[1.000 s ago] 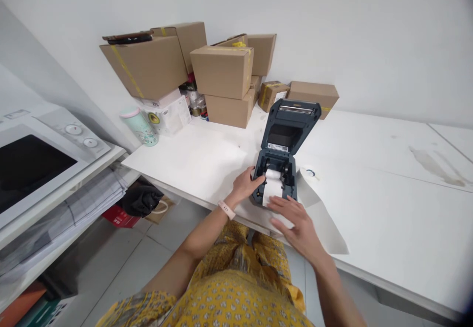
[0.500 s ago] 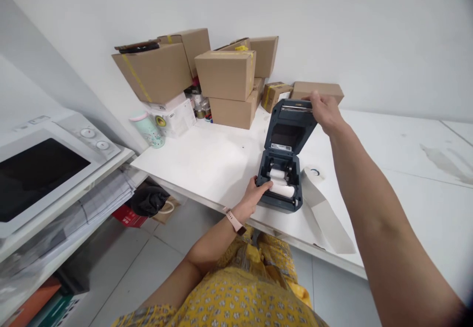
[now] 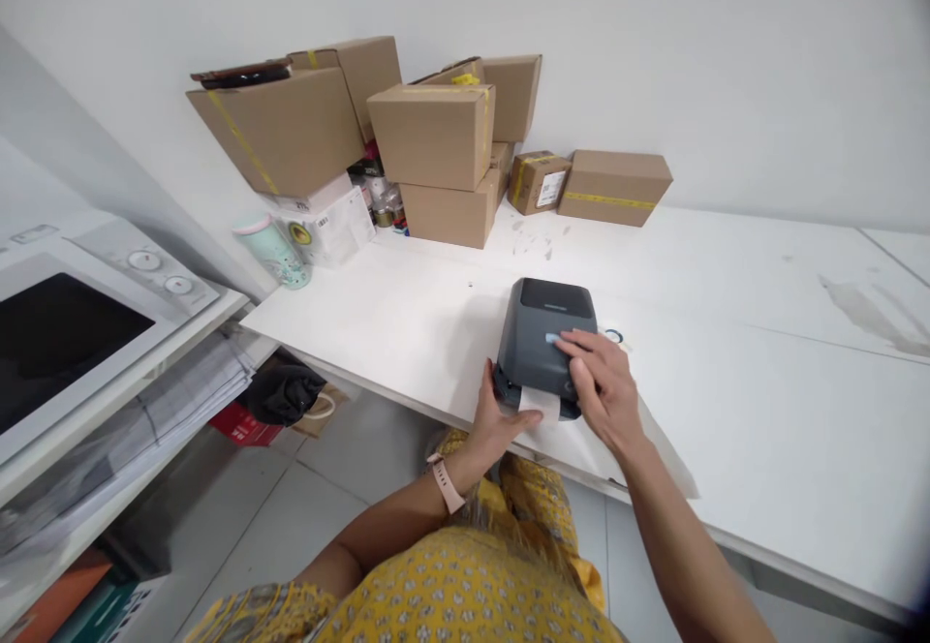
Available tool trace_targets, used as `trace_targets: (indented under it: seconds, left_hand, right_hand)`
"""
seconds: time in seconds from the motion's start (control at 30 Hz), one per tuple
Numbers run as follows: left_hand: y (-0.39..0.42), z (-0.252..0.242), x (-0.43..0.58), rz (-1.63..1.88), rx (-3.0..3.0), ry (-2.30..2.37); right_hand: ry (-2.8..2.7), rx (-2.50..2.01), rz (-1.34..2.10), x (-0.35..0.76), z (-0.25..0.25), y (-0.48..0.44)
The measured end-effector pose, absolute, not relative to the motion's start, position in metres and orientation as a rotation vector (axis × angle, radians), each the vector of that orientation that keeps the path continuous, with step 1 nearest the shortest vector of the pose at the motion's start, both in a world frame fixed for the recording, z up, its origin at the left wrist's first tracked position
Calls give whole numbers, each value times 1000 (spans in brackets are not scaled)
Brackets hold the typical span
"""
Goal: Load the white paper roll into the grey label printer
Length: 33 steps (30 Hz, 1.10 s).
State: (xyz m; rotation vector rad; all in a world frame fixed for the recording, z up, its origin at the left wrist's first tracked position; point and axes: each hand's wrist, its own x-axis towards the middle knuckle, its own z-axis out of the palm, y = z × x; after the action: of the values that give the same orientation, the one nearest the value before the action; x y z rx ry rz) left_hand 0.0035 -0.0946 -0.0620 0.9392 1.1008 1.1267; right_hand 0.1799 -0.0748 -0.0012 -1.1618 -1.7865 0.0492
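Fingers (image 3: 575, 343) rest flat on rounded, matte grey plastic printer (image 3: 538, 319).

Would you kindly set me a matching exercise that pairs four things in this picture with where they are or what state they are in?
Things:
1. label printer
2. mint tumbler
3. right hand
4. black bag

Places or states:
A. below the table edge, on the left
B. resting on top of the label printer
C. lid shut, paper sticking out in front
D. standing beside a white carton

Pairs: 1-C, 2-D, 3-B, 4-A.
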Motion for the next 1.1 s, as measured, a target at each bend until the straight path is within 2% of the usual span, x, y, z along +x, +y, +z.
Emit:
trace_targets:
  seconds: [0.13, 0.27, 0.53, 0.87, 1.1]
  left_hand:
    - [-99, -66, -1, 1105, 1072, 1069]
    - [-98, -65, -6, 1070, 1078, 1032]
    - [-71, -55, 2, 1134, 922, 1110]
    - [-60, -52, 7, 1166, 1090, 1167]
    - [-51, -52, 6, 1212, 1242, 1147]
  right_hand:
    - [-1769, -1238, 147, 176, -24, -82]
    - [-1669, -1391, 173, 172, -16, -67]
    - [-1659, -1470, -1, 165, -19, -53]
    - [-1298, -1527, 362, 162, -39, -64]
    - [-1202, -1469, 382, 158, -41, -65]
